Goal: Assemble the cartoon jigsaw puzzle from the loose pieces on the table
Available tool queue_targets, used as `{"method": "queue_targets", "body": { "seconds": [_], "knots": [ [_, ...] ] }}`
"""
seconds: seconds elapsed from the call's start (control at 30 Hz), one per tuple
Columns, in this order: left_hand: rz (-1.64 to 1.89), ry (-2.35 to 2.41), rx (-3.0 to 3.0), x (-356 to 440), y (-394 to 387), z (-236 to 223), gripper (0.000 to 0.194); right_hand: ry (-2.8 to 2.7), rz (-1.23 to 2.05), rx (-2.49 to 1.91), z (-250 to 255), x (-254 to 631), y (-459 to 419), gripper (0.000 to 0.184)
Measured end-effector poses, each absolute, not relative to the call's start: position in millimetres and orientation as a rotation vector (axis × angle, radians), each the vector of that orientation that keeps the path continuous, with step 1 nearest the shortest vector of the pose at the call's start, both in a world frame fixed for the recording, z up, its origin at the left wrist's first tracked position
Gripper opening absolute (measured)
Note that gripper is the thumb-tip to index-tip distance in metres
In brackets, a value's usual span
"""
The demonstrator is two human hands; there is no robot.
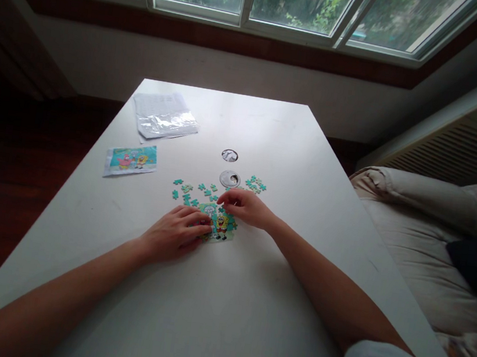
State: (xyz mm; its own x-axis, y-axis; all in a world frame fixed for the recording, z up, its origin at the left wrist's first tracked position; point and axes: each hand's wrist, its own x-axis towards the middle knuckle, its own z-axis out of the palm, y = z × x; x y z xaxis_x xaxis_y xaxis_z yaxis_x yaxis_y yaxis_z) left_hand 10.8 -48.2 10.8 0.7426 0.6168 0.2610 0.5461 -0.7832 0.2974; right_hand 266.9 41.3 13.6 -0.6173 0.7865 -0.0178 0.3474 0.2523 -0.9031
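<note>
White tabletop (213, 304), head view: a partly assembled SpongeBob jigsaw puzzle (222, 224) lies between the person's hands. The left hand (181, 229) rests palm down over its left part, fingers loosely extended; the right hand (244, 204) curls at its upper edge, and whether it pinches a piece cannot be told. Loose turquoise jigsaw pieces (175, 194) lie beyond. A clear plastic sleeve (168, 128), far left, contains printed paper; nearer lies a flat SpongeBob print (133, 160). One round table opening (230, 156) shows whitish material inside, near a grey grommet cap (225, 180).
</note>
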Motion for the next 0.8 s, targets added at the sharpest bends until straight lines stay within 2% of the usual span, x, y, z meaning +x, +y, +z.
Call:
{"method": "queue_targets", "body": {
  "seconds": [0.33, 0.8],
  "knots": [
    [0.548, 0.967, 2.725, 11.7, -48.5, 10.4, 0.03, -2.315, 0.93, -0.945, 9.2, 260.1, 34.7, 0.012],
    [0.514, 0.968, 2.731, 11.2, -48.6, 9.7, 0.03, -2.375, 0.795, -0.901, 6.3, 261.5, 35.4, 0.012]
  ]
}}
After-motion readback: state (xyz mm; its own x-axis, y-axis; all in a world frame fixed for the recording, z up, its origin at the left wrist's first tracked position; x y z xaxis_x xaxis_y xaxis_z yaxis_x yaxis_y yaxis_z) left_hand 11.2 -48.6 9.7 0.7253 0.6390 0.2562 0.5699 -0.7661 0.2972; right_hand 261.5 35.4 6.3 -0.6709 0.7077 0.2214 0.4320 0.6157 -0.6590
